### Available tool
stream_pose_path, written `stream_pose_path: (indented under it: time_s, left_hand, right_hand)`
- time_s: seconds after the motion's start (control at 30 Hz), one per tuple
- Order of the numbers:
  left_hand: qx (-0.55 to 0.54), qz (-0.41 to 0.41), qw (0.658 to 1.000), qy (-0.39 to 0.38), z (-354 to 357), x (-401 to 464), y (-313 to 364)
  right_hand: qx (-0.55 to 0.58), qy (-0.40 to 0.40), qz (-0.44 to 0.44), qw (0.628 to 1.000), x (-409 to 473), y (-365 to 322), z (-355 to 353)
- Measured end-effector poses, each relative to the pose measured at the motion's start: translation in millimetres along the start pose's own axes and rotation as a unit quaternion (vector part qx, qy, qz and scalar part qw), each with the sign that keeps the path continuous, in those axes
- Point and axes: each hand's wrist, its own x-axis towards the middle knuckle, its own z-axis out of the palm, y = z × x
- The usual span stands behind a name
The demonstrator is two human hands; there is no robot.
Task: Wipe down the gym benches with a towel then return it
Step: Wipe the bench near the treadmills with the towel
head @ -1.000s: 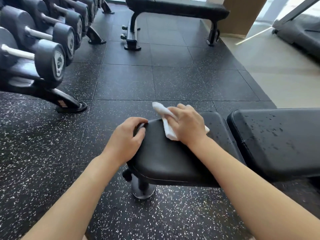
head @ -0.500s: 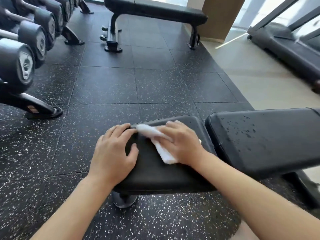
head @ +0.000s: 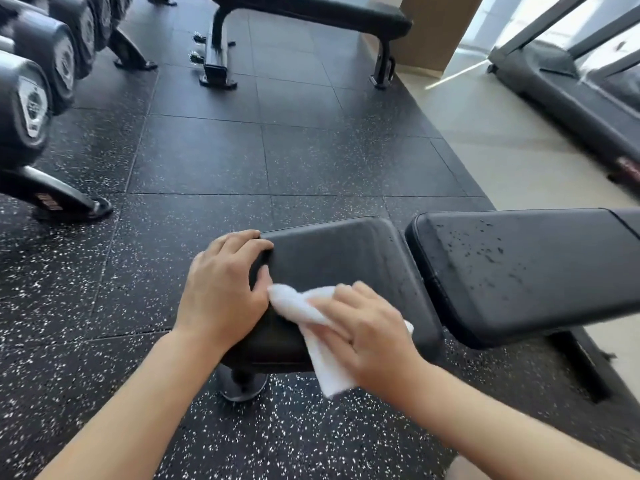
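While dumbbells (head: 33,102) sit racked at far left over speckled rubber floor (head: 207,157), a person leans over a black bench seat (head: 343,258). Of the two hands, the left hand (head: 221,289) rests on the seat's left end, fingers bent over its far corner and thumb lying on the pad. Just right of it, the right hand (head: 367,330) lies palm down with fingers nearly straight, pressing a white towel (head: 311,323) onto the seat's near edge; one end of the cloth hangs over that edge. Right of the seat, the bench's back pad (head: 540,271) is dotted with droplets. Beyond stand a second bench (head: 311,12) and, at far right, a treadmill (head: 568,95).
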Motion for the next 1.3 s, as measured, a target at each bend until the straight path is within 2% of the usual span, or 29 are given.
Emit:
stream_pose_path:
  time_s: [0.13,0.33,0.43,0.53,0.67,0.77,0.83,0.93,1.07,1.17,1.3]
  left_hand:
    - [-0.001,0.002,1.000,0.008,0.1,0.2,0.6]
    - [0.008,0.083,0.996,-0.032,0.1,7.1,6.9]
    - [-0.001,0.082,0.996,-0.029,-0.3,9.7,7.5]
    - [-0.005,0.077,0.996,-0.032,0.4,11.2,7.6]
    - [0.001,0.098,0.995,-0.036,3.4,11.1,6.9]
    - [0.009,0.106,0.994,-0.035,7.0,11.2,9.5]
    - [0.020,0.121,0.991,-0.044,10.7,9.8,17.8]
    - [0.023,0.150,0.986,-0.069,18.6,6.6,33.0]
    - [0.022,0.151,0.985,-0.077,24.9,6.5,44.4]
    - [0.025,0.147,0.986,-0.073,25.0,6.6,44.1]
    - [0.028,0.149,0.985,-0.077,24.3,4.6,45.1]
  right_hand:
    - [-0.023,-0.036,-0.056,0.998,-7.1,12.5,-7.5]
    - [-0.104,0.034,0.134,0.985,122.8,71.3,11.4]
    - [-0.121,0.029,0.173,0.977,147.2,68.9,20.4]
    - [-0.087,0.028,0.143,0.985,108.6,45.2,16.4]
    - [-0.045,0.010,0.045,0.998,13.6,6.0,0.4]
    - [-0.033,-0.027,-0.018,0.999,-13.5,17.9,-15.1]
    - [-0.047,-0.014,0.007,0.999,6.2,46.1,-21.8]
    - [-0.057,0.025,0.115,0.991,66.7,96.5,-23.1]
    - [-0.067,0.021,0.193,0.979,128.7,136.5,-12.0]
    - [-0.058,0.025,0.195,0.979,125.9,133.7,-9.7]
    - [-0.046,0.024,0.112,0.992,47.4,94.0,-19.0]
